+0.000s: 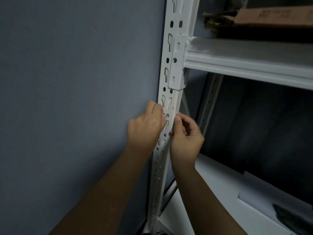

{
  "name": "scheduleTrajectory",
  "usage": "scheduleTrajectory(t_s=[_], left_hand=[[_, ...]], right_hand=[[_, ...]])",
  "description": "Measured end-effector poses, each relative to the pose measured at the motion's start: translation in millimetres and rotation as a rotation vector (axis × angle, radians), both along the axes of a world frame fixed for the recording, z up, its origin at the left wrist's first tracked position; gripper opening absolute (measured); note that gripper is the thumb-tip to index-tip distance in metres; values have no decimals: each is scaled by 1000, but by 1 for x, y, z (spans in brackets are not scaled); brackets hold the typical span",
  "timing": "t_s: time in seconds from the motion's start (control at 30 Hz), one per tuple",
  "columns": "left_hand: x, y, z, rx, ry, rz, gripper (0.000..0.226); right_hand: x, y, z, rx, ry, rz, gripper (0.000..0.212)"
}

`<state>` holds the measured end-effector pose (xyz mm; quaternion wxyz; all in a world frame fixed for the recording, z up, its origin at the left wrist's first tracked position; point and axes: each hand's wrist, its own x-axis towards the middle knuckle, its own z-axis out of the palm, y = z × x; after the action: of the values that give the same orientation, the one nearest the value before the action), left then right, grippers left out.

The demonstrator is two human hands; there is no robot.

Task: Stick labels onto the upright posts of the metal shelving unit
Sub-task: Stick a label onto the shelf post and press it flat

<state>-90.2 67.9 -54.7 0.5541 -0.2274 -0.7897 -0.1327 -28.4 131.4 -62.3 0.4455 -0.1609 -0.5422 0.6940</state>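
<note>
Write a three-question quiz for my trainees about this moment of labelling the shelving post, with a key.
1. True or false: both hands are at the front post.
2. The label sits: A) above the shelf bracket, B) below it, C) on the wall.
3. What lies on the upper shelf?

Key
1. True: the left hand and the right hand meet the post from either side at the label.
2. B.
3. A cardboard box, blurred.
</note>
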Motion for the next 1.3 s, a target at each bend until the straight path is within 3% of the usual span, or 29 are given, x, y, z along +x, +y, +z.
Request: scheduleTrajectory(t_s=[0.33,0.43,0.57,0.63,0.77,1.3], left_hand=[[3,1,2,2,-127,-66,24],[9,0,4,3,-189,-85,15],[15,1,2,91,-333,-147,23],[19,0,-1,163,-351,-180,18],[24,-3,-5,286,-564,-301,14],[23,4,-6,511,-547,-368,14]], right_hand=[[3,1,-1,-16,4,37,17],[3,2,-1,-23,8,53,18],[4,3,-2,-33,9,58,18],[4,3,-1,-39,9,63,18],[5,1,1,-55,19,65,18],[3,1,-1,-59,27,60,17]])
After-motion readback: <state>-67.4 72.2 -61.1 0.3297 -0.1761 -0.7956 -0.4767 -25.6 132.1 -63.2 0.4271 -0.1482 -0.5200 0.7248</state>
